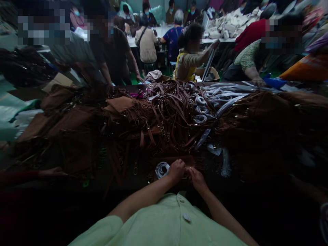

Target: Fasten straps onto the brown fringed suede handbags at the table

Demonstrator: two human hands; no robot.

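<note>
Close in front of my body, my left hand (177, 170) and my right hand (197, 178) come together with bent, closed fingers. Something small and pale is between their fingertips, too dim to name. Beneath and behind them lies a brown fringed bag (189, 160), its lower part in shadow. A coiled strap in clear wrapping (162, 170) rests just left of my left hand, apart from its fingers or nearly so. Past the bag is a heap of brown straps (174, 106) with metal clips.
Brown fringed bags are piled at left (74, 123) and right (269, 109). Wrapped strap coils (200, 109) and long plastic-wrapped straps (225, 90) lie beyond. A co-worker's hand (55, 172) reaches in from the left. Several people work across the table.
</note>
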